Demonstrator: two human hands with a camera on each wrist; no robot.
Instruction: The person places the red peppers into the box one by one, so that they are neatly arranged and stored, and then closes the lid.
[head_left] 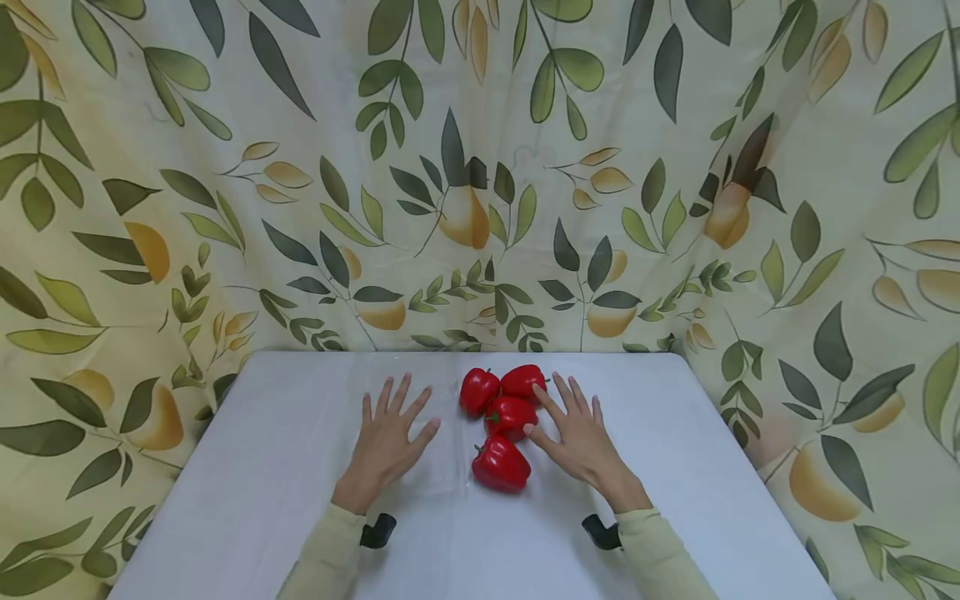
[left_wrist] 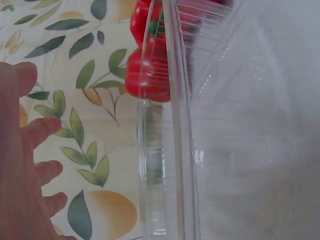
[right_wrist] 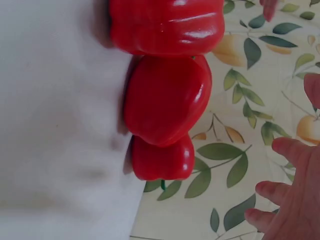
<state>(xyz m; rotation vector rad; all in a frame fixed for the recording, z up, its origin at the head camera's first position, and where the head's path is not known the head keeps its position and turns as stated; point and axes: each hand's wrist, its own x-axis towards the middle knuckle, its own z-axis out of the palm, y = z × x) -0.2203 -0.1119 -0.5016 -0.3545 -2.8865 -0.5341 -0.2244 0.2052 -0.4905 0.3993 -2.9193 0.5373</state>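
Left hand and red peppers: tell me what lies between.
Part of a clear plastic container lies between the left hand and the red peppers, plainest in the left wrist view.

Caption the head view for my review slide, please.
Left hand by a clear container, right hand by four red bell peppers on a white table, fingers spread.

left hand (head_left: 384,447) | right hand (head_left: 581,442) | both hands palm-down | fingers spread (thumbs inward)
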